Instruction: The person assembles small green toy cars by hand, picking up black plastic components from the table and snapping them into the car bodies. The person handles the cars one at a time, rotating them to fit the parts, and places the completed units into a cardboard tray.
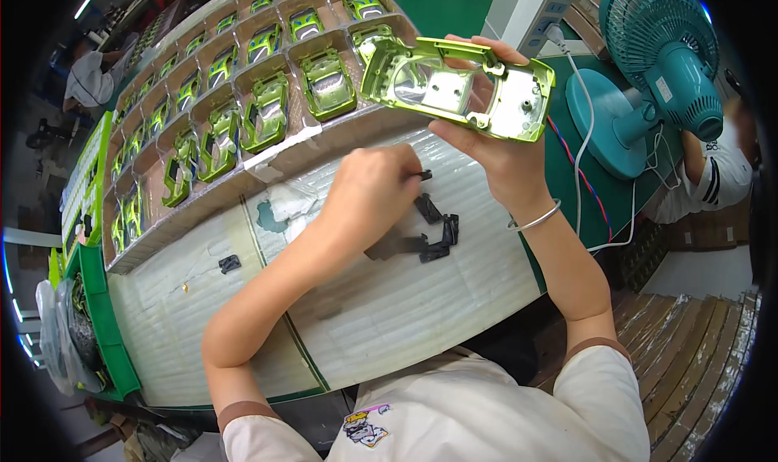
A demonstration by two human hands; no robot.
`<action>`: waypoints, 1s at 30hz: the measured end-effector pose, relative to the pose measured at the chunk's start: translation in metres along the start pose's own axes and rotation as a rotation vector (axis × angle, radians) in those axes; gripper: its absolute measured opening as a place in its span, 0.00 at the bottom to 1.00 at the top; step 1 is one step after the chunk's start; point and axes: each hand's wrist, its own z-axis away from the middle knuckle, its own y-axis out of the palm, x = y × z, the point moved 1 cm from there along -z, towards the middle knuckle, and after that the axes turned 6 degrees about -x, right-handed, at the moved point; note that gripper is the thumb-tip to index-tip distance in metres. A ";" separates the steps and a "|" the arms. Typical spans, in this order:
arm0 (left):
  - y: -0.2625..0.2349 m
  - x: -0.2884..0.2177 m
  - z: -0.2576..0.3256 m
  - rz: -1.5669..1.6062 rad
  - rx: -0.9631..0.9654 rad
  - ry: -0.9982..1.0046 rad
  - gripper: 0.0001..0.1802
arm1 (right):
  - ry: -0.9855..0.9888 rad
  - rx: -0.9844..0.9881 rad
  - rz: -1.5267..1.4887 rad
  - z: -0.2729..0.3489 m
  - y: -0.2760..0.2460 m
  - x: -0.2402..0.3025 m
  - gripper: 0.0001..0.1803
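My right hand (496, 150), on the raised arm with the bracelet, holds up a lime-green toy car body shell (442, 93). Its hollow underside faces me, and the thumb and fingers grip its edges. Lower and to the left, my left hand (369, 188) is closed in a pinch over the table. A small black plastic part (425, 175) pokes out from its fingertips. Several more black plastic parts (438, 233) lie in a loose group just below that hand, on the pale ribbed mat (373, 316).
A divided cardboard box (279, 150) of green car shells stands at the far left. One black piece (230, 263) lies apart on the mat. At the right are a teal fan (660, 65), a power strip (555, 12) and loose cables. Other people sit beyond on both sides.
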 end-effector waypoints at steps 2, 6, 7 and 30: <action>-0.018 0.005 0.004 0.141 0.068 -0.136 0.14 | 0.053 0.016 0.036 0.003 0.001 0.002 0.37; -0.048 0.015 0.015 0.735 0.093 -0.411 0.09 | 0.340 -0.047 -0.148 0.009 0.004 0.003 0.35; -0.055 0.015 0.017 0.775 0.082 -0.429 0.09 | 0.374 -0.017 -0.169 0.009 0.005 0.004 0.35; -0.087 -0.031 0.045 0.499 -0.101 -0.063 0.09 | -0.263 0.535 -0.290 0.009 0.022 0.004 0.23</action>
